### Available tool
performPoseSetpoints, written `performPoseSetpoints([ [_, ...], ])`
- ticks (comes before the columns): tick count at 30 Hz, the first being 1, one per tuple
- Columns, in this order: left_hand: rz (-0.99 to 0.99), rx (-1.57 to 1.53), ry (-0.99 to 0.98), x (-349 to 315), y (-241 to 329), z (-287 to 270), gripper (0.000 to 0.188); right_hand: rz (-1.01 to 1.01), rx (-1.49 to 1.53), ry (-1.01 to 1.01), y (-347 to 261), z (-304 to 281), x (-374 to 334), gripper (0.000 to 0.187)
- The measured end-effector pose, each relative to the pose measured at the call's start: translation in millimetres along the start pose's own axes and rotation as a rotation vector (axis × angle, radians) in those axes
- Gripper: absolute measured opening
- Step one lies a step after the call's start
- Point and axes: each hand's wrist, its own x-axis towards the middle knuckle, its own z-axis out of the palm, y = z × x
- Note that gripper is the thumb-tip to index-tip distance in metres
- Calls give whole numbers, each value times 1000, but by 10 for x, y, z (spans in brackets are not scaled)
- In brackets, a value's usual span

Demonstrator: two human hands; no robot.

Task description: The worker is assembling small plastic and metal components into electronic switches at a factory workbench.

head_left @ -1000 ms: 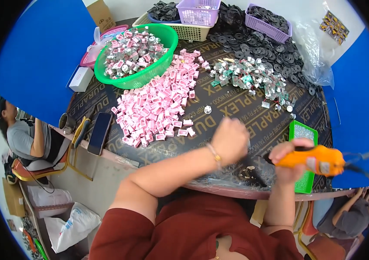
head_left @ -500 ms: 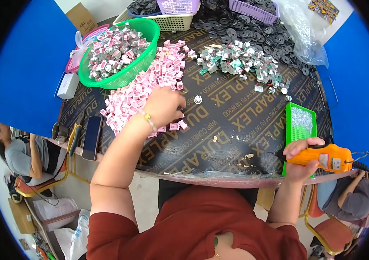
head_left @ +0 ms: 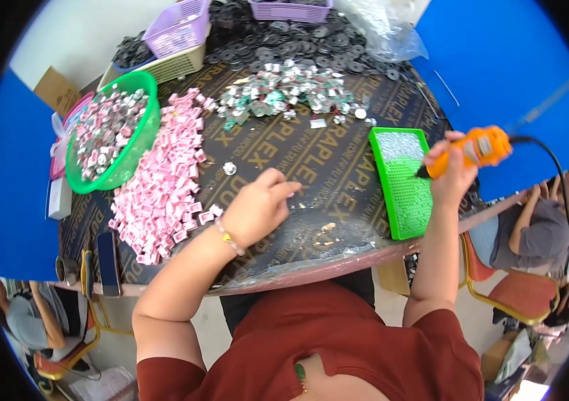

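My right hand [head_left: 455,164] is wrapped round an orange electric screwdriver [head_left: 484,148] with a black cable. Its dark tip points left, over a green tray [head_left: 393,217] with small silvery screws [head_left: 401,144] massed at its far end. My left hand [head_left: 258,208] is over the middle of the table, palm down, fingers curled and pressed together. Whatever is between its fingertips is hidden. A small silvery-white part [head_left: 230,168] lies just beyond it. Left of that hand spreads a heap of small pink plastic housings [head_left: 161,180].
A green basket [head_left: 154,110] of pink and silvery parts stands at the left. Silvery parts with green pieces [head_left: 291,93] lie at the far middle, before black discs [head_left: 284,47]. Purple baskets [head_left: 181,30] stand at the back. A phone [head_left: 108,264] lies near the left edge.
My left hand has left the pink heap and moved right, toward the table's middle. My right hand has lifted the screwdriver, its tip now over the tray. The whole view has swung right.
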Motion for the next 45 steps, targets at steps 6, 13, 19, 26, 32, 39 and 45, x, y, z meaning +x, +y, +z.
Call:
performPoseSetpoints([
  [6, 389, 155, -177, 69, -89, 512, 20, 79, -159, 25, 280, -288, 212, 18],
  [13, 462, 134, -100, -22, -125, 539, 18, 17, -215, 58, 338, -420, 209, 25],
  [19, 442, 197, -97, -10, -73, 567, 18, 6, -244, 81, 353, -414, 219, 25],
  [26, 354, 106, -86, -14, 55, 492, 19, 29, -169, 122, 341, -430, 202, 20],
  [32, 84, 257, 212, 294, -359, 78, 12, -113, -3, 90, -1, -354, 104, 34],
  [39, -487, 653, 97, 785, -1304, -330, 30, -141, -17, -63, -254, -30, -225, 56],
  [45, -559, 399, 156, 907, -1400, -444, 26, -151, -72, -23, -337, -41, -358, 55],
])
